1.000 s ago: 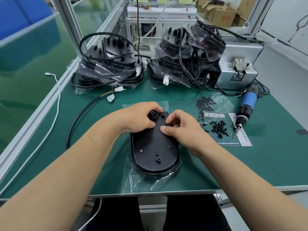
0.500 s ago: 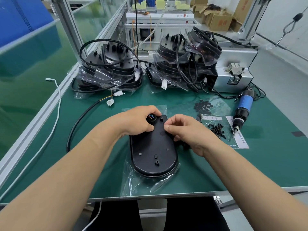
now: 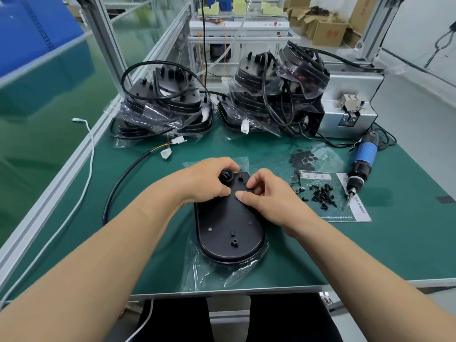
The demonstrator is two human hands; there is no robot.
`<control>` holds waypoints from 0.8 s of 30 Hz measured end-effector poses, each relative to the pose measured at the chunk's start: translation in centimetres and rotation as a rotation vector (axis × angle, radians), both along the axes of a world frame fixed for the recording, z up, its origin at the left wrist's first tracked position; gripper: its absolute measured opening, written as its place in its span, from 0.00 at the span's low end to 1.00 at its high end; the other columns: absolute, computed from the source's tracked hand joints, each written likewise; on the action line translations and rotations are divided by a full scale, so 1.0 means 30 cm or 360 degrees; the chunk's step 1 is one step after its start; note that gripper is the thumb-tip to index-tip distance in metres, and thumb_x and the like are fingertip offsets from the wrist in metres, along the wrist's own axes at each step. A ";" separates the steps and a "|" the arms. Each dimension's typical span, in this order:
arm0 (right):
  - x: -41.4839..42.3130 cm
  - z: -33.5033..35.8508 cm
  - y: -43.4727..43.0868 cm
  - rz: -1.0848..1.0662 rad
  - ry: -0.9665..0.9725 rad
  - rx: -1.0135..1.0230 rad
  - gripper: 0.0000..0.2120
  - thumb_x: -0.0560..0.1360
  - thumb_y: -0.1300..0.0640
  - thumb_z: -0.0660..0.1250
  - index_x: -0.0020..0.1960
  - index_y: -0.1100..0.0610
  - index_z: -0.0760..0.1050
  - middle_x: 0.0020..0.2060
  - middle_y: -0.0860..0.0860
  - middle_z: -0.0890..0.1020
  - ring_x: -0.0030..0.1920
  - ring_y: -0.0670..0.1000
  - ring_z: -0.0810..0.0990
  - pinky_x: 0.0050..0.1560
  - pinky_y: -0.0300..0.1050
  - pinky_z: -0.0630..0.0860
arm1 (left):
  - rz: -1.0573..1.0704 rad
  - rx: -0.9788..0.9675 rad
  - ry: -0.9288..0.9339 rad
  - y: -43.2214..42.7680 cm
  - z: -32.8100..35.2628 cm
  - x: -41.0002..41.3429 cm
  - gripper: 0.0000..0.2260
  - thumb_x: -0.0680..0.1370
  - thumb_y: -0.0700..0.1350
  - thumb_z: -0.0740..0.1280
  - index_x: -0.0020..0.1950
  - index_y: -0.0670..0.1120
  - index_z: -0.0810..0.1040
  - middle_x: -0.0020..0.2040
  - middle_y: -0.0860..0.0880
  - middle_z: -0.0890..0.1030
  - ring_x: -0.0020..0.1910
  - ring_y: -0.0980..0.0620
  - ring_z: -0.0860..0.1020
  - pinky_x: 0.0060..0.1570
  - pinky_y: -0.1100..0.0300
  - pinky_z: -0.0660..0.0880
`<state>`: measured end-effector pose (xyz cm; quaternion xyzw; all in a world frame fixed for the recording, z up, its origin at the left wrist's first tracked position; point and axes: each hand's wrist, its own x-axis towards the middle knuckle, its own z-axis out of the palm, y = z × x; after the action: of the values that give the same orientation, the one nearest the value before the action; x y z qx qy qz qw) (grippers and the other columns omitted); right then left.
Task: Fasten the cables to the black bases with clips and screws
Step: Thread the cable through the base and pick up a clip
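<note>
As left hand (image 3: 209, 181) grips cable (image 3: 226, 179), right hand (image 3: 269, 196) curls on base (image 3: 227, 225).

Bare bench (image 3: 394, 248) lay open toward the near right corner. Along the far edge, bagged stacks of bases (image 3: 167, 104) and a silver box (image 3: 350, 95) blocked passage. Loose screws (image 3: 322, 195) and a screwdriver (image 3: 362, 166) crowded the right side, and a black cable (image 3: 116, 186) curved across the left.

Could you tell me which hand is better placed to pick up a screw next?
The right hand: the screws lie just beside it on the right, while the left hand grips the cable end at the black base.
</note>
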<state>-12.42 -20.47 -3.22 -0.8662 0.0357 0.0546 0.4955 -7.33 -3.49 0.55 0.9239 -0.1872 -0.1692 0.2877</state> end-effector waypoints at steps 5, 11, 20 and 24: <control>-0.067 0.023 -0.026 -0.0015 -0.0235 -0.0561 0.19 0.75 0.36 0.66 0.51 0.51 0.68 0.43 0.47 0.78 0.46 0.52 0.78 0.48 0.50 0.75 | 0.0411 0.0052 -0.0226 0.181 -0.013 -0.023 0.32 0.72 0.60 0.71 0.72 0.52 0.68 0.71 0.51 0.69 0.71 0.50 0.67 0.67 0.57 0.63; -0.082 0.046 0.027 0.0197 -0.0122 -0.0738 0.35 0.70 0.29 0.66 0.65 0.50 0.62 0.58 0.48 0.76 0.56 0.53 0.76 0.53 0.50 0.74 | 0.1291 0.0783 -0.0215 0.417 -0.107 0.038 0.25 0.78 0.56 0.65 0.69 0.42 0.68 0.68 0.38 0.69 0.67 0.35 0.68 0.64 0.40 0.68; -0.085 0.023 0.075 0.0026 -0.0238 -0.0560 0.38 0.75 0.38 0.68 0.76 0.51 0.55 0.70 0.50 0.69 0.69 0.53 0.69 0.64 0.50 0.70 | 0.1127 -0.0547 0.0155 0.361 -0.075 0.000 0.06 0.78 0.39 0.65 0.40 0.43 0.75 0.40 0.43 0.77 0.38 0.45 0.78 0.42 0.54 0.77; -0.109 -0.016 0.122 -0.0099 -0.0394 -0.0507 0.30 0.79 0.45 0.65 0.75 0.53 0.58 0.68 0.50 0.69 0.68 0.52 0.67 0.67 0.50 0.68 | 0.0708 -0.0826 0.0541 0.211 -0.052 -0.107 0.21 0.70 0.62 0.70 0.52 0.48 0.70 0.47 0.51 0.82 0.42 0.53 0.82 0.40 0.60 0.80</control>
<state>-15.70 -16.81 -3.71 -0.9322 0.0094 -0.0740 0.3542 -10.54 2.85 -1.01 0.7971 0.0318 -0.2005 0.5687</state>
